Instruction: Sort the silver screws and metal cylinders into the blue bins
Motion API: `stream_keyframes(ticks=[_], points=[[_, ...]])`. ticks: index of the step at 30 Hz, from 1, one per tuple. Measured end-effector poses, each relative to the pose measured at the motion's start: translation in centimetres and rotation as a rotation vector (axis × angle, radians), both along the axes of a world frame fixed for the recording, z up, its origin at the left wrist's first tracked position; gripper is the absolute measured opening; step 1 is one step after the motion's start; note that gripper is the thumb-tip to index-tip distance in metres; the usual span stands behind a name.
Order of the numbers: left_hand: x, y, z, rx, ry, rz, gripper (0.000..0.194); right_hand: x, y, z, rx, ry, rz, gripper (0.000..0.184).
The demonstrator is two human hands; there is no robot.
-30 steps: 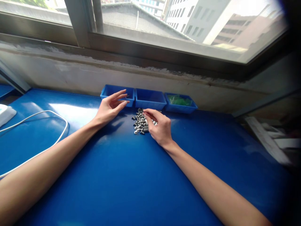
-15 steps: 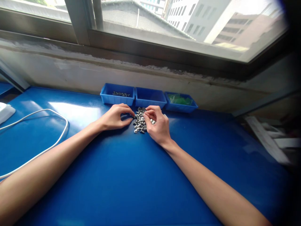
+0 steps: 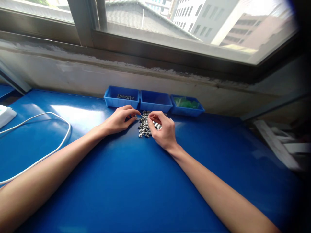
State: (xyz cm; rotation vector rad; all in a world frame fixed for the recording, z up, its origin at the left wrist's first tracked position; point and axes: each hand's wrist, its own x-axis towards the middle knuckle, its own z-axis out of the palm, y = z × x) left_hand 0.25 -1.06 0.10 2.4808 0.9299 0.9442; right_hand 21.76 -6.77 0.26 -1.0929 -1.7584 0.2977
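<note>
A heap of small silver and black bolt-like metal pieces (image 3: 143, 126) lies on the blue table, between my two hands. At its left edge, my left hand (image 3: 121, 119) has its thumb and fingers curled together, with a small shiny metal piece (image 3: 136, 116) showing between the tips. My right hand (image 3: 163, 127) reaches over the heap's right side and covers part of it. Its thumb and forefinger are pinched close above the pieces; whatever is between them is too small to make out.
Three blue bins stand in a row against the wall: the left bin (image 3: 121, 103) holds small metal pieces, the middle bin (image 3: 155, 106) stands beside it, and the right bin (image 3: 187, 112) contains green material (image 3: 186, 103). A white cable (image 3: 65, 136) loops across the table's left side.
My left fingertips have lifted slightly away from the heap's edge and drawn closer together. The right forefinger has shifted a little, still pinched over the pieces.
</note>
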Motion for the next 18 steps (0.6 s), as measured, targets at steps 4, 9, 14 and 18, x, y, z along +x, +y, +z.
stream_keyframes(ticks=[4,9,14,18], points=[[0.1,0.2,0.0,0.007,-0.019,-0.002,0.027,0.0,0.0,0.1,0.02,-0.011,0.0,0.005],[0.2,0.1,0.1,-0.184,-0.186,0.031,0.03,0.1,0.1,0.0,0.039,-0.028,-0.004,0.01],[0.1,0.3,0.9,-0.374,-0.544,0.19,0.04,0.2,0.2,-0.2,0.071,-0.058,-0.002,0.015],[-0.1,0.7,1.8,-0.354,-0.695,0.304,0.041,0.3,0.2,-0.1,0.091,-0.089,-0.007,0.018]])
